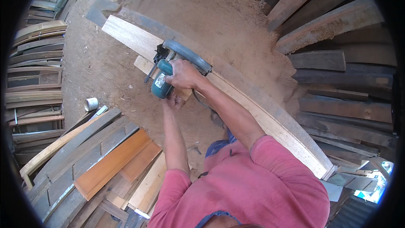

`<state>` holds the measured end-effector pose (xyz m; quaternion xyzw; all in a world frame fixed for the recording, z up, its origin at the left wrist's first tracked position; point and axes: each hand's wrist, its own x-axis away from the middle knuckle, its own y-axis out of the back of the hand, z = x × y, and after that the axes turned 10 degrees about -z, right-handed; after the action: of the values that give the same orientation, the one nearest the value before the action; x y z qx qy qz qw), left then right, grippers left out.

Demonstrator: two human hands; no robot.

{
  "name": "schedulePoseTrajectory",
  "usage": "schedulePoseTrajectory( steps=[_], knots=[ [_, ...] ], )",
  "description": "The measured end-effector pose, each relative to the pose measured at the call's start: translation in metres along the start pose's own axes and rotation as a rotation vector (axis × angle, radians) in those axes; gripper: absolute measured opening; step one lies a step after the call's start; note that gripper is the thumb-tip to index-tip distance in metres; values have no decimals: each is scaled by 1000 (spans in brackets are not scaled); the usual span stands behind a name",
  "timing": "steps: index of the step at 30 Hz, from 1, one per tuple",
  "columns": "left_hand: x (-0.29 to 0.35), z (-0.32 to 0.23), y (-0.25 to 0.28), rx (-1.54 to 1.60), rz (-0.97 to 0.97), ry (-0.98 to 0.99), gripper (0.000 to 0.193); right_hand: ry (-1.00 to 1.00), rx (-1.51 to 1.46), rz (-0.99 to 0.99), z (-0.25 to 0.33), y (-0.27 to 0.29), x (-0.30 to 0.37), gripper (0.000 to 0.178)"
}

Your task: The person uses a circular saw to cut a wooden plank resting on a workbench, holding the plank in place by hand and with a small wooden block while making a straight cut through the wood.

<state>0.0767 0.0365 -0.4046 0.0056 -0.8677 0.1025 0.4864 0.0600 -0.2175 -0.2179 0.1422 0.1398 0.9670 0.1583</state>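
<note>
My right hand point(184, 74) is closed round the handle of a teal circular saw point(160, 85). The saw's dark blade guard point(185, 53) lies over a long pale board point(133, 34) that runs from the upper left to the lower right. Under the motor, my left hand point(175, 101) has its fingers curled at a light wooden piece point(184, 93); the saw partly hides them. A short pale wood end point(144, 64) sticks out on the saw's far left side. Whether it joins the piece at my left hand is hidden. A dark cord trails below my right wrist.
A grey plank point(291, 124) runs along the long board. Sawdust point(236, 25) covers the ground. Stacked timber stands right point(344, 109) and left point(36, 67). Orange-brown boards point(112, 166) lie on planks at the lower left, near a white cup-like container point(91, 104).
</note>
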Motion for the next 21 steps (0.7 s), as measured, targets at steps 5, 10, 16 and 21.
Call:
schedulePoseTrajectory(
  steps=[5, 10, 16, 21],
  knots=[
    [5, 8, 14, -193, -141, -24, 35, 36, 60, 27, 2, -12, -2, 52],
    [20, 11, -4, 160, 53, 47, 40, -55, 65, 86, 8, 1, 2, 52],
    [29, 21, -18, 58, -63, -189, 33, -42, 57, 99, 13, -2, 1, 49],
    [22, 21, -24, 191, -22, -244, 31, -19, -2, 95, 13, -6, -9, 49]
  ],
)
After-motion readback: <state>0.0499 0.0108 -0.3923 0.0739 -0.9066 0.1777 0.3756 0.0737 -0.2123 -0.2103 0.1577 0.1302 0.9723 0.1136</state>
